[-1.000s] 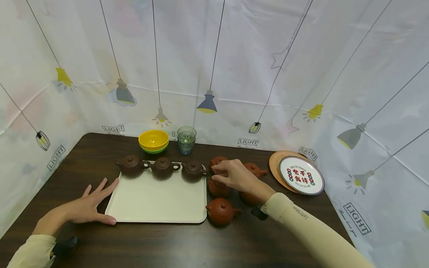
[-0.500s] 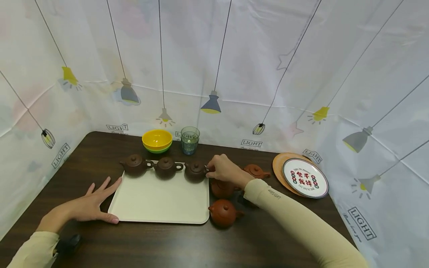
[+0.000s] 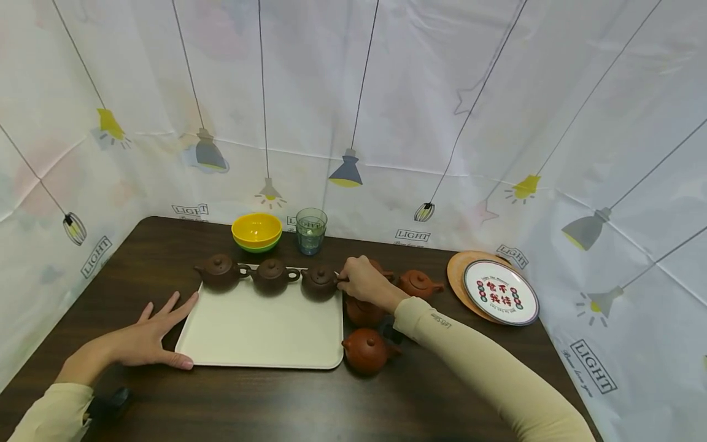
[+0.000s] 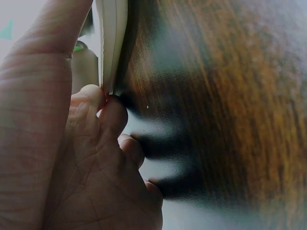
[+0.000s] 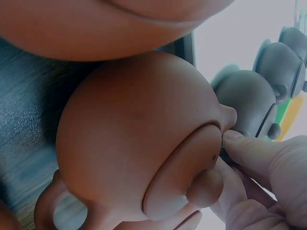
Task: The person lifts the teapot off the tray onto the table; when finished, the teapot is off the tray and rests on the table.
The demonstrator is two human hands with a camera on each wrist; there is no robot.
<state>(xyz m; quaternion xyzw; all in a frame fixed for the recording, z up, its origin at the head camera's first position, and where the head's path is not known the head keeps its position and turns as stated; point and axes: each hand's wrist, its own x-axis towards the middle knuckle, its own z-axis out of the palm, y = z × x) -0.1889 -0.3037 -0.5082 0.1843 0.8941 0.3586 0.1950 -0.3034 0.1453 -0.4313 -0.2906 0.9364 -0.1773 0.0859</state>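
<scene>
Dark-brown clay teapot (image 3: 319,283) at the far-right corner of the tray (image 3: 259,337); right hand (image 3: 366,282) pinches its handle.
Probably hard, breakable; handle seems best hold. Left hand (image 3: 138,344), fingers spread, touches tray's left edge.

Ahead of the left hand (image 3: 146,337) and right hand (image 3: 361,279), between them, a yellow bowl (image 3: 256,228) nests in a green bowl (image 3: 259,248) beside a tinted tumbler (image 3: 311,232). Right of the right hand, a printed white plate (image 3: 499,273) overlaps a round board (image 3: 458,282). Lamp-print fabric (image 3: 309,92) hangs beyond.
</scene>
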